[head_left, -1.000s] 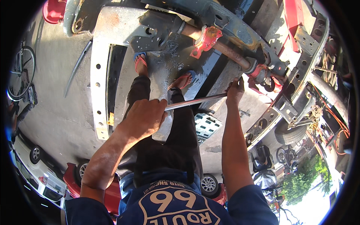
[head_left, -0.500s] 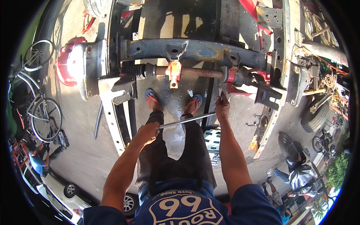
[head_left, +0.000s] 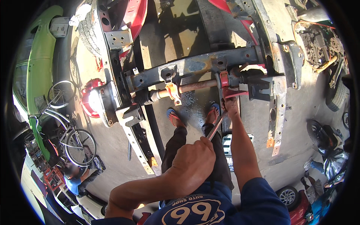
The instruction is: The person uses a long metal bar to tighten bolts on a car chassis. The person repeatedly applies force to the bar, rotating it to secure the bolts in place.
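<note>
Concrete floor [head_left: 116, 165] below — metal bar [head_left: 217, 128] slanting between left hand [head_left: 194, 163] and right hand [head_left: 231, 106] — both gripping.

Metal bar [head_left: 216, 128] with 1 end hidden in left hand [head_left: 195, 160], blue shirt [head_left: 234, 212] cut off below

A bar [head_left: 217, 127] is gleaming silver, a bracket [head_left: 236, 93] red, a clamp [head_left: 172, 91] orange and a shaft [head_left: 197, 86] rust-brown; pale lettering [head_left: 192, 213] is patterning a navy shirt [head_left: 257, 202]; far left, a car [head_left: 39, 62] is showing lime green.
</note>
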{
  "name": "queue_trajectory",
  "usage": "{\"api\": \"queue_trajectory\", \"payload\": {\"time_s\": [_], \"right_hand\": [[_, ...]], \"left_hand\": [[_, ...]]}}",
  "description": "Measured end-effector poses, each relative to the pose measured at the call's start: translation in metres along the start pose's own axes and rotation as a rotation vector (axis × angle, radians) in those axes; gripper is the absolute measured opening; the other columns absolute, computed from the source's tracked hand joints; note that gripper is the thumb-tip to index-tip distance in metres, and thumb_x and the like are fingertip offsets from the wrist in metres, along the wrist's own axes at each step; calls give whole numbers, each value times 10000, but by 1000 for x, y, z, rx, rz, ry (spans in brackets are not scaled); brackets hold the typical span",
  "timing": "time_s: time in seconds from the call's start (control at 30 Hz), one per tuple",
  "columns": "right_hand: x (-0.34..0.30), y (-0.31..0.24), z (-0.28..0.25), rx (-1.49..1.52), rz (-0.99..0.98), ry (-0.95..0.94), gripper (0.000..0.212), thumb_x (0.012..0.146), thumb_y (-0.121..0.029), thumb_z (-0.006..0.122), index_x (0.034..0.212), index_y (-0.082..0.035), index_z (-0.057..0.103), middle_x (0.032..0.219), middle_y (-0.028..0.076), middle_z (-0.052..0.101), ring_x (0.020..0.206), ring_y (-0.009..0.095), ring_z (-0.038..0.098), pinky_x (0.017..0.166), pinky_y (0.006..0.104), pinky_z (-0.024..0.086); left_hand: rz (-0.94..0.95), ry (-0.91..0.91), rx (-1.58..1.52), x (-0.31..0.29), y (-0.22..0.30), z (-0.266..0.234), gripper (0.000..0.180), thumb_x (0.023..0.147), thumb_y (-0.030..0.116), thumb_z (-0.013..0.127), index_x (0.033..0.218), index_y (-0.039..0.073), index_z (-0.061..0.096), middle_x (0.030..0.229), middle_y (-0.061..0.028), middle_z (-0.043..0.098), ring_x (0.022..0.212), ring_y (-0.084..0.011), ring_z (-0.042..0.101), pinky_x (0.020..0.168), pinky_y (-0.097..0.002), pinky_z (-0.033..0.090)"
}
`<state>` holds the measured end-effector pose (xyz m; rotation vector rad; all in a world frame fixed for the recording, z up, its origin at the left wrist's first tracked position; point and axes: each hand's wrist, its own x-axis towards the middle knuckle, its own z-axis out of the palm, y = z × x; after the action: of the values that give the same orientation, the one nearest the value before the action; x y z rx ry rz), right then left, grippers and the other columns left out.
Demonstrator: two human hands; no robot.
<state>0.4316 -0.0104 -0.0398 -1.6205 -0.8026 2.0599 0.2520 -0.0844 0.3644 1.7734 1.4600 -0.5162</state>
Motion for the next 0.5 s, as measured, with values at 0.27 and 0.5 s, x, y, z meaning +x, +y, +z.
{"api": "queue_trajectory", "payload": {"time_s": [0.27,0.5], "right_hand": [[45,48,-18,-257,-595,33,133,881,-147,661,997,-98,617,762,37,626,581,159,582,505,319,456],[53,73,-12,-510,-516,199,242,842,-200,653,1042,-71,693,976,152,713,885,319,676,800,375,519]], "left_hand": [[-142,3,-46,38,-40,8,195,904,190,610,940,-1,621,733,-167,689,699,-345,706,648,-455,557],[-276,-216,-74,44,-152,118,189,933,233,579,1015,62,580,787,-171,679,782,-377,688,698,-511,536]]}}
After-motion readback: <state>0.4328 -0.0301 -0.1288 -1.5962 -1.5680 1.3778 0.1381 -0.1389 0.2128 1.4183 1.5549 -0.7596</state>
